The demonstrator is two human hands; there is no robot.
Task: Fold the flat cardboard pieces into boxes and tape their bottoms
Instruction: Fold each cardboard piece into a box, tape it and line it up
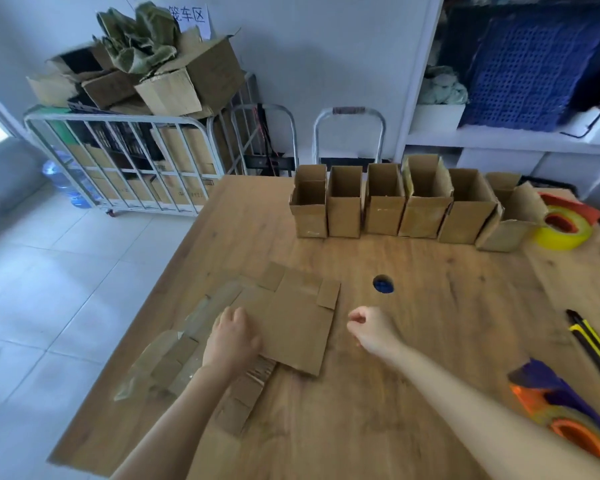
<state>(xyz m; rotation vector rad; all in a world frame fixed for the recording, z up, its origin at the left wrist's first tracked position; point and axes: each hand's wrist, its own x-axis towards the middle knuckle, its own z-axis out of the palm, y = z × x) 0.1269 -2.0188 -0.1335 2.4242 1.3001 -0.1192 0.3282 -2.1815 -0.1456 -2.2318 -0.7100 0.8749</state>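
Though thin and surely light, looks stiff across the panels and weak only along the scored creases: so judged of the flat cardboard piece point(298, 323), lying topmost on a stack of blanks point(174, 362) in the lower left-centre of the frame, on the wooden table point(430, 341). Held at its left edge by the left hand point(231, 336), fingers curled over the rim and seemingly clamped on it. Best taken at two opposite edges, close to the crease lines, then pressed inward to pop the sleeve square; likely to buckle if squeezed mid-panel. Smooth-faced, so apt to slide over the sheet beneath.

Just right of the piece and apart from it: right hand point(371, 329), loosely curled, holding nothing. Higher, at upper centre-right: row of six folded boxes point(385, 209), upright, open-topped, side by side. Beside the rightmost: yellow tape roll point(565, 233). Along the right edge: utility knife point(593, 351); at lower right: second tape dispenser point(568, 414).
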